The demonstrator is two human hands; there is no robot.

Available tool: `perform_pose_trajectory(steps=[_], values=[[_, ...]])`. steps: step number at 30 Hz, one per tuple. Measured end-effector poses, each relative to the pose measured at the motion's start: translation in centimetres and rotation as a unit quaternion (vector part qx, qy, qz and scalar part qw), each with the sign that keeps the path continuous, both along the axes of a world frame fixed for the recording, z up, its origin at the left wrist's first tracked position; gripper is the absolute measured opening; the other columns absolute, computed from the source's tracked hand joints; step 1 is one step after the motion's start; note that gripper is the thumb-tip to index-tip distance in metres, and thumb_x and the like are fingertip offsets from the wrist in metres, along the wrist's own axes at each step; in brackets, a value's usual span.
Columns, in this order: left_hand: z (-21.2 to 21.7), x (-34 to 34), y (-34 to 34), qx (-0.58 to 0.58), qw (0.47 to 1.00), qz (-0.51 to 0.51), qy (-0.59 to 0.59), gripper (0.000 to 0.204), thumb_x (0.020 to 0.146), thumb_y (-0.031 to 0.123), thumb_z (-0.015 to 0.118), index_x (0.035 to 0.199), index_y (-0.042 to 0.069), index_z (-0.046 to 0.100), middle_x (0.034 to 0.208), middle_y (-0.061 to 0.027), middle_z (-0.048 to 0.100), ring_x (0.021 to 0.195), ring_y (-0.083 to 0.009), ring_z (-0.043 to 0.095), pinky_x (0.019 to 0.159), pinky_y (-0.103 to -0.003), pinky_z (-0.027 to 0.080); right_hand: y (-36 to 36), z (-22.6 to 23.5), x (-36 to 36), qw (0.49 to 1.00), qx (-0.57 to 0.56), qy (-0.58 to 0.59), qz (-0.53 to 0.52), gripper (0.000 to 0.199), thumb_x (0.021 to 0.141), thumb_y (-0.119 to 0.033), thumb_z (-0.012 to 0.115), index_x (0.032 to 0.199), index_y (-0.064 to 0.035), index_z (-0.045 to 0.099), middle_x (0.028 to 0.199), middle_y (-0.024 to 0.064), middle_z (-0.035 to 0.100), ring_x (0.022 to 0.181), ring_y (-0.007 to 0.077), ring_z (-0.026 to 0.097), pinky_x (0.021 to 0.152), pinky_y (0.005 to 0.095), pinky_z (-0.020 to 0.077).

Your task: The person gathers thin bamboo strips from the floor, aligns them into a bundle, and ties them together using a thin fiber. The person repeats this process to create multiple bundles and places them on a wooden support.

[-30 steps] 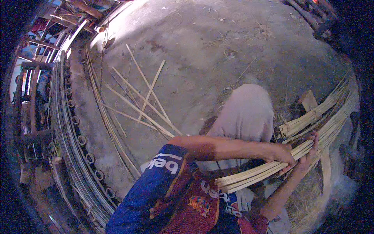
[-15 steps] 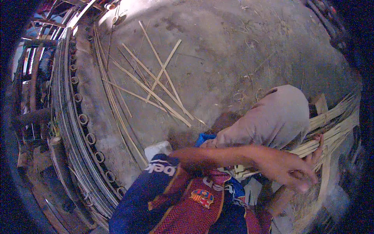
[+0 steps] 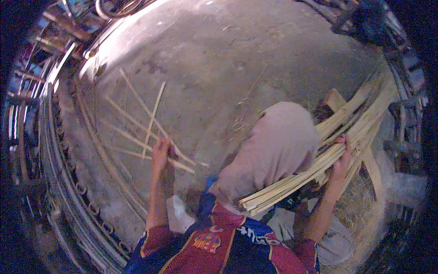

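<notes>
My right hand (image 3: 343,157) is wrapped round a thick bundle of pale split bamboo strips (image 3: 292,182). The bundle slants across my right side, its cut ends near my lap. Stretched out to the left, my left hand (image 3: 163,150) hovers over or touches several loose bamboo strips (image 3: 153,114) that cross each other on the floor. Its fingers are curled together, and whether a strip is between them is hidden. More strips (image 3: 353,109) fan out beyond my right hand.
My bent knee (image 3: 287,128) rises between the two groups of strips. Long poles (image 3: 54,150) run along the left side. A white block-like object (image 3: 180,212) sits by my left elbow. A curved flat strip (image 3: 373,173) lies at the right.
My left hand has swung from the bundle at the right across to the loose strips at the left. The bundle's near ends now show above my lap. The view has shifted.
</notes>
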State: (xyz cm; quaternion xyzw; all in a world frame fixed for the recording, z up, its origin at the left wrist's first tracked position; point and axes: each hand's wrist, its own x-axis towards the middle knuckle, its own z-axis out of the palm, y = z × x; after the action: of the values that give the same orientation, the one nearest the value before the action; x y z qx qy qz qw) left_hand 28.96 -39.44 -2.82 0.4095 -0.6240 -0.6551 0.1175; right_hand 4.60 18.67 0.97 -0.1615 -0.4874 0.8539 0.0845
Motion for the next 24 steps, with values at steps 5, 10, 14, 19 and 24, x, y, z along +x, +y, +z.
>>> perform_pose_trajectory(steps=[5,10,14,19,24], values=[[-2.6,-0.9,8.9,0.231,0.973,-0.006,-0.001,0.013,0.093,0.019,0.064,0.097,0.007,0.06,0.073,-0.0022,0.059,0.056,-0.0121,0.054,0.047,-0.026,0.043,-4.1,4.8,0.5,0.99,-0.111,-0.084,0.005,0.015,0.096,-0.018,0.059,0.093,-0.0025,0.057,0.074,0.005,0.059,0.066,0.0151,0.061,0.061,0.0251,0.0551],[4.7,-8.3,11.3,0.055,0.994,-0.084,0.05,0.018,0.092,0.022,0.066,0.098,0.006,0.062,0.079,-0.0039,0.063,0.065,-0.013,0.059,0.056,-0.03,0.049,-3.2,3.8,0.0,0.968,-0.236,-0.084,0.009,0.015,0.095,-0.019,0.061,0.091,-0.0046,0.057,0.072,0.0042,0.058,0.064,0.015,0.06,0.06,0.0245,0.0538],[16.8,-13.2,12.2,-0.193,0.963,-0.085,0.165,0.02,0.094,0.021,0.063,0.102,0.003,0.064,0.082,-0.0043,0.063,0.077,-0.0138,0.061,0.076,-0.029,0.049,-3.4,2.5,-0.2,0.97,-0.229,-0.076,-0.012,0.015,0.094,-0.02,0.062,0.089,-0.006,0.057,0.074,0.0049,0.058,0.064,0.0151,0.06,0.06,0.0262,0.0536],[31.4,-17.5,22.1,-0.289,0.849,-0.315,0.309,0.023,0.096,0.021,0.061,0.111,0.004,0.063,0.097,-0.0065,0.064,0.089,-0.0148,0.061,0.084,-0.029,0.048,-3.5,3.8,0.1,0.963,-0.254,-0.088,0.009,0.014,0.093,-0.021,0.062,0.089,-0.0082,0.058,0.073,0.0039,0.058,0.066,0.0167,0.06,0.064,0.03,0.0549],[30.5,-22.6,34.0,-0.225,0.699,-0.644,0.215,0.047,0.095,0.032,0.063,0.131,0.005,0.05,0.115,-0.0133,0.061,0.1,-0.0202,0.062,0.089,-0.033,0.049,-3.1,2.2,-0.8,0.953,-0.301,-0.023,0.036,0.009,0.092,-0.022,0.06,0.093,-0.013,0.06,0.077,0.0023,0.06,0.067,0.0171,0.061,0.065,0.0366,0.0551]])
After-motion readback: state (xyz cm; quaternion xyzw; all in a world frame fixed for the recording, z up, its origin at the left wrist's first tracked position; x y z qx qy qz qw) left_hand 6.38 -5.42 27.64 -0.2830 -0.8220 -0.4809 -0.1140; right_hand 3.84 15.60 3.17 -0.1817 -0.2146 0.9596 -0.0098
